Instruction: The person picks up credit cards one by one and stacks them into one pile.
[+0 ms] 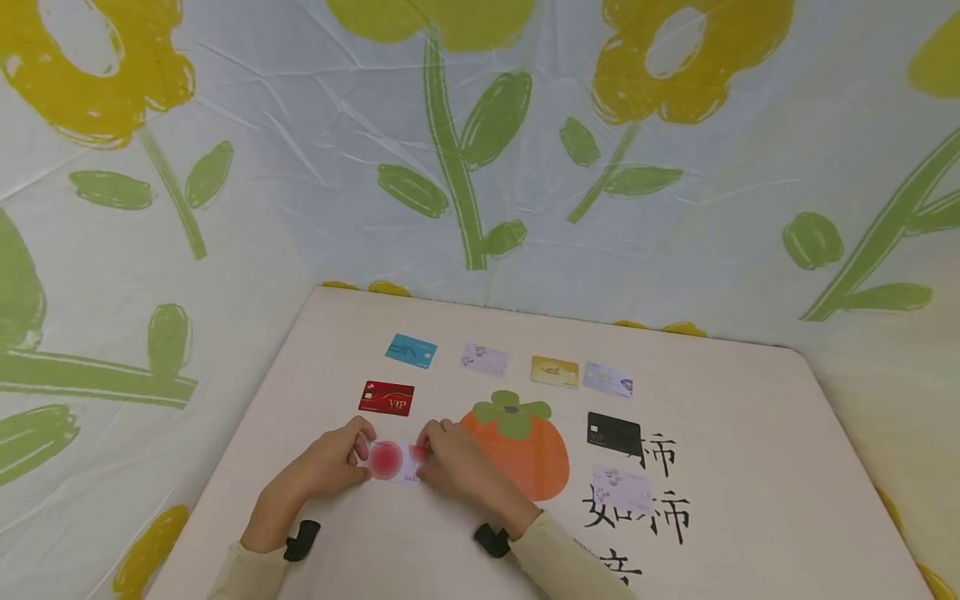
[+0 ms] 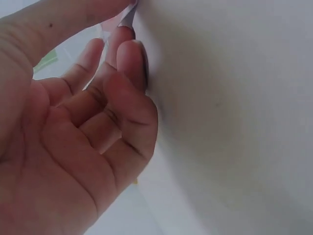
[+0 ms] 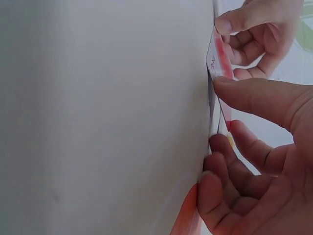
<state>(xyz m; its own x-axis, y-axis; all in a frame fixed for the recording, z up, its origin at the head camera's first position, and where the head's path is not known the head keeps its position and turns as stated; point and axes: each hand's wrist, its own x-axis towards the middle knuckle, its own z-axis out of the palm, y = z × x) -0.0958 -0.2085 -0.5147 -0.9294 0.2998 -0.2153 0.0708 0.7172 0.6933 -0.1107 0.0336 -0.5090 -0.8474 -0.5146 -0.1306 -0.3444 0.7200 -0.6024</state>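
Between both hands is a white card with pink-red circles, at the left front of the table. My left hand pinches its left end between thumb and fingers. The right hand grips the opposite end, covering part of the print. Seen from the right wrist, the card is tilted, with one edge close to the tabletop, and the curled lower fingers touch the surface. Only a sliver of the card shows past the thumb in the left wrist view. Just beyond the hands lies a red VIP card.
A blue card, a pale floral card, a gold card and a lilac card lie at the back. At right are a black VIP card and another floral card. The tabletop bears a printed persimmon.
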